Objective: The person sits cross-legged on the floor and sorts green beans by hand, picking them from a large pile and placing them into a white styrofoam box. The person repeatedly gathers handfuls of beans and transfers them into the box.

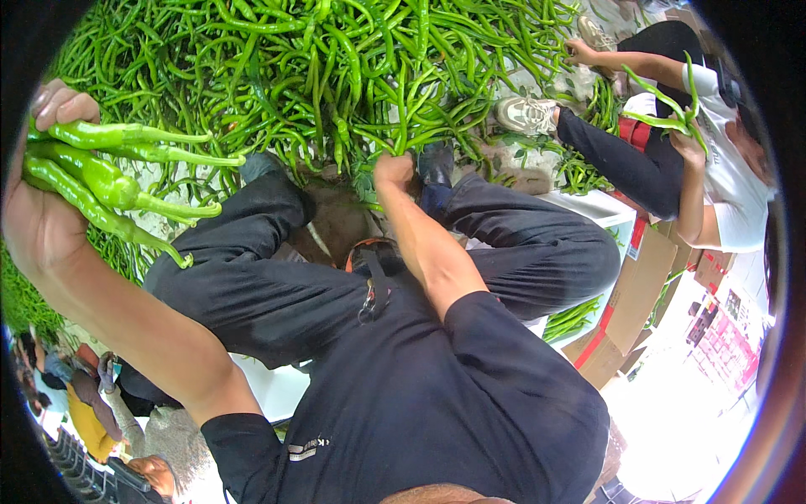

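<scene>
My left hand [47, 208] is raised at the far left of the view, gripping several long green chili peppers [101, 173] with their stems pointing right. Between my knees, my right hand [394, 169] is closed at the near edge of a large pile of green chili peppers [302, 69]. A few peppers [403, 123] fan out from the top of that fist, and its fingers are mostly turned away from view.
To the right sits a co-worker [730, 183] holding a few peppers. Beside my right knee stand a white box [620, 211] with peppers in it and cardboard boxes [648, 264]. More people [170, 441] are at the lower left. Loose leaves and peppers litter the ground.
</scene>
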{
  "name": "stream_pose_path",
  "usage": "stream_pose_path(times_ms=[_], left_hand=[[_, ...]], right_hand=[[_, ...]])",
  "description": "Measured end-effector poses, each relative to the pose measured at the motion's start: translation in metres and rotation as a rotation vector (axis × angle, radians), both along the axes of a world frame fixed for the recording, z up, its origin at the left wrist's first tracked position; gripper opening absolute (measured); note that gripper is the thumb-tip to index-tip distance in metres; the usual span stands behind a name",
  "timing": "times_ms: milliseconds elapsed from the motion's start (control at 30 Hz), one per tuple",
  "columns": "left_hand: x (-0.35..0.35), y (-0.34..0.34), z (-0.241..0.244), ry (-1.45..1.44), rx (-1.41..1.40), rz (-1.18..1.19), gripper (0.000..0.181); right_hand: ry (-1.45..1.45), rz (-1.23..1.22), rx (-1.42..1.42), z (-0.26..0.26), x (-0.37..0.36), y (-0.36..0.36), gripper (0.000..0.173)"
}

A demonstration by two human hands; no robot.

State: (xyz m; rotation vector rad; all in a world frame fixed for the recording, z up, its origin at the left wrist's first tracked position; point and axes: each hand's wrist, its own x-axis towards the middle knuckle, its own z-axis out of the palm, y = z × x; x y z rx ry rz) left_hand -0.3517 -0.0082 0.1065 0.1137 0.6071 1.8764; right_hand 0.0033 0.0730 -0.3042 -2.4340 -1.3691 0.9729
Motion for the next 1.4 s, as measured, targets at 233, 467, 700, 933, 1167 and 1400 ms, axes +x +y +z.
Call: stream_pose_path(times_ms=[233, 467, 700, 933, 1167, 1400], left_hand=[[0.015, 0.004, -0.001, 0.034, -0.055, 0.066, 0.012], [0.031, 0.012, 0.000, 0.013, -0.046, 0.028, 0.015], [0.033, 0.015, 0.000, -0.006, -0.061, 0.020, 0.014], [0.041, 0.034, 0.002, -0.053, -0.059, -0.018, 0.009], [0.053, 0.054, 0.000, 0.015, -0.040, -0.061, 0.009], [0.065, 0.053, -0.013, 0.174, -0.086, -0.051, 0.015]], right_hand=[[-0.067, -0.047, -0.104, 0.027, -0.001, -0.001, 0.029], [0.804, -0.518, -0.458, 0.135, 0.029, -0.069, 0.036], [0.433, 0.297, -0.006, 0.187, 0.064, -0.043, 0.027], [-0.409, 0.671, 0.300, 0.063, 0.144, 0.067, 0.017], [-0.395, 0.693, -0.109, 0.019, 0.169, 0.095, 0.038], [-0.402, 1.000, 0.016, 0.036, 0.195, 0.107, 0.023]])
